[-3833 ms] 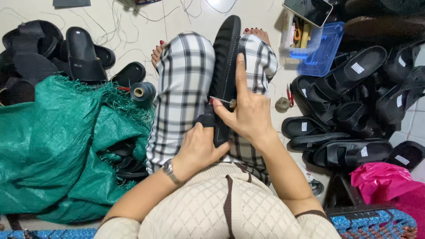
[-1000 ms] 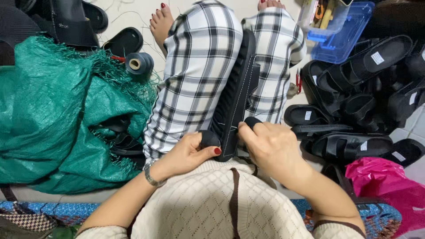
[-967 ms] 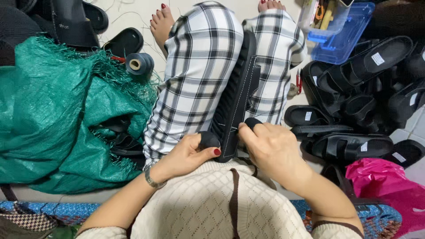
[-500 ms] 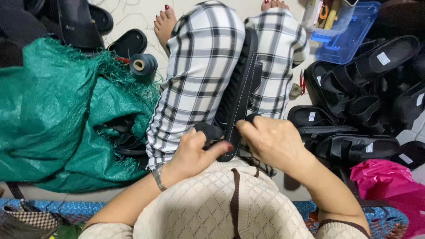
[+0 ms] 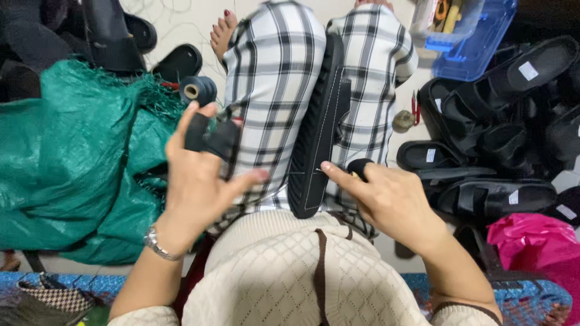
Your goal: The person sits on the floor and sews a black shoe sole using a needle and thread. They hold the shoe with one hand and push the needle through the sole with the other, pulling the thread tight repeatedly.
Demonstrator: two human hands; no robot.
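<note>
A long black sandal stands on its edge between my legs in checked trousers, heel end toward me, with light stitching along the sole rim. My left hand is raised to the left of it, fingers spread, pinching a small black strap-like piece between two fingers. My right hand rests at the sandal's heel end. Its index fingertip touches the sole edge and a black cover sits on the thumb. I see nothing gripped in that hand.
A green woven sack fills the left side, with a dark thread spool beyond it. Several black sandals are piled at the right, above a pink bag. A blue plastic box and red-handled snips lie at the top right.
My left hand has come off the sandal's heel and lifted up and to the left, carrying the small black piece. My right hand has stayed by the heel, index finger now stretched out.
</note>
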